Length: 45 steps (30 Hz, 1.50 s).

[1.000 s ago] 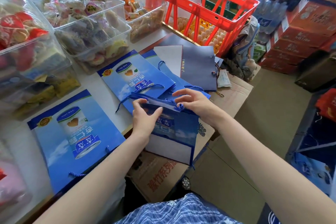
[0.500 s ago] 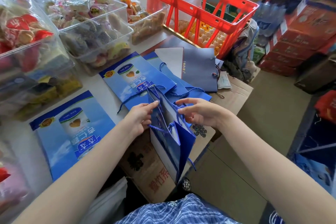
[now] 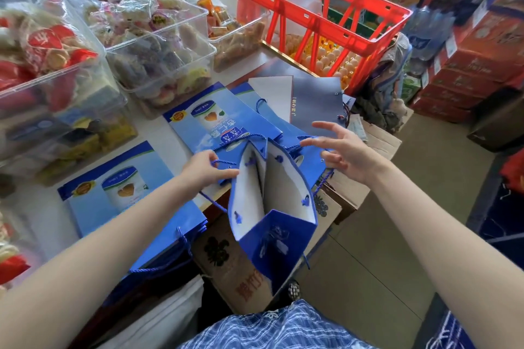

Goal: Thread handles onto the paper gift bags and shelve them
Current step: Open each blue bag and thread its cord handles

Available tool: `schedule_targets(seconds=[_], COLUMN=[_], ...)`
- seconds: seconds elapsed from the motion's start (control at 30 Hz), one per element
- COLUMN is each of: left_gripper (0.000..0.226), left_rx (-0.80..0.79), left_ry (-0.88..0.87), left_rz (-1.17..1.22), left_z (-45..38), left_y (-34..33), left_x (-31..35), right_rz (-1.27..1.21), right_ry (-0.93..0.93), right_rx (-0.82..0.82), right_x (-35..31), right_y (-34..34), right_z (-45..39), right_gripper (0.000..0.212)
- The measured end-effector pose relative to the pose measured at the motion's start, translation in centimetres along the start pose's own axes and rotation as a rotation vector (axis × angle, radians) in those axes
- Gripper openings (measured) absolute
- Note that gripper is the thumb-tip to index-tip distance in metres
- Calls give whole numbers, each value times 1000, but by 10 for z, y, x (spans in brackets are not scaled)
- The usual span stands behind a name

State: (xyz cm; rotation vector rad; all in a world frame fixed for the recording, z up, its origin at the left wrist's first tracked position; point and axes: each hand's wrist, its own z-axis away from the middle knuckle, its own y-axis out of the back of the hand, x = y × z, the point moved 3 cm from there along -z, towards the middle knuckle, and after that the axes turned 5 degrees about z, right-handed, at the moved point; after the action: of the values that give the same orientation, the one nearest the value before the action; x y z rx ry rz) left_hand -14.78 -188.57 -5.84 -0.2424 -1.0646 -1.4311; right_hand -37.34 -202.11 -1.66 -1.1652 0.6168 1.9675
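A blue paper gift bag [image 3: 279, 244] stands open in front of me, its white inside showing and blue cord knots at its holes. My left hand [image 3: 205, 168] grips the bag's left rim together with a blue cord handle [image 3: 224, 162]. My right hand [image 3: 344, 151] hovers by the bag's right rim with fingers spread, holding nothing. More flat blue bags lie on the table: one near left [image 3: 124, 195], one behind [image 3: 215, 119] the open bag, with corded handles.
Clear tubs of wrapped snacks [image 3: 158, 45] line the table's left and back. A red crate [image 3: 317, 14] stands behind over eggs. A grey-blue folded bag [image 3: 314, 102] lies near it. Cardboard boxes [image 3: 243, 272] sit below the table edge; stacked cartons [image 3: 467, 65] stand at the right.
The bag has been spread wide open, mouth toward me. My right hand has let go of the rim and moved right; my left hand keeps hold of the left rim.
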Motion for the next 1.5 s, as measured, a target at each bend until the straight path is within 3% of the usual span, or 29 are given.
schedule_targets(seconds=[0.1, 0.17, 0.27, 0.37, 0.47, 0.6, 0.63, 0.73, 0.8, 0.9, 1.0, 1.17, 1.3, 1.43, 1.5], left_gripper=[44, 44, 26, 30, 33, 19, 22, 46, 43, 41, 41, 30, 20, 15, 15], left_rx=[41, -43, -186, -317, -328, -57, -61, -301, -361, -198, -175, -172, -233, -224, -192], left_ry=[-17, -12, -21, -12, -105, -479, -538, -685, -716, -801, -798, -718, -598, -555, -554], left_rz=[61, 216, 473, 617, 395, 217, 221, 44, -120, -381, -542, -364, -186, -211, -270], left_z=[1, 3, 14, 23, 23, 17, 14, 9, 6, -1, -6, -3, -2, -2, -6], left_y=[15, 7, -15, -26, -28, -25, -27, -49, -64, -65, -66, -59, -52, -40, -32], left_x=[-1, 8, 37, 52, 50, 55, 55, 52, 48, 48, 39, 34, 35, 36, 39], right_rz=[96, 195, 261, 334, 203, 269, 319, 324, 256, -40, -359, -546, -264, 604, 772], right_ry=[41, 98, 153, 142, 35, -7, 16, 124, 167, 221, 251, 215, 198, 296, 330], right_rx=[-5, -71, -162, -197, -201, -110, -94, -162, -135, 28, 171, 252, 128, 43, 94], right_x=[-4, -8, -15, -17, -12, -11, -12, -14, -12, -2, 2, 4, -6, -35, -37], right_y=[-6, -27, -59, -72, -69, -59, -57, -50, -43, -28, -18, -3, -4, 6, 10], right_z=[0, 0, 1, 6, 11, 16, 19, 28, 31, 29, 23, 21, 21, 31, 33], right_gripper=[41, 35, 29, 46, 57, 43, 39, 27, 24, 23, 18, 10, 12, 46, 40])
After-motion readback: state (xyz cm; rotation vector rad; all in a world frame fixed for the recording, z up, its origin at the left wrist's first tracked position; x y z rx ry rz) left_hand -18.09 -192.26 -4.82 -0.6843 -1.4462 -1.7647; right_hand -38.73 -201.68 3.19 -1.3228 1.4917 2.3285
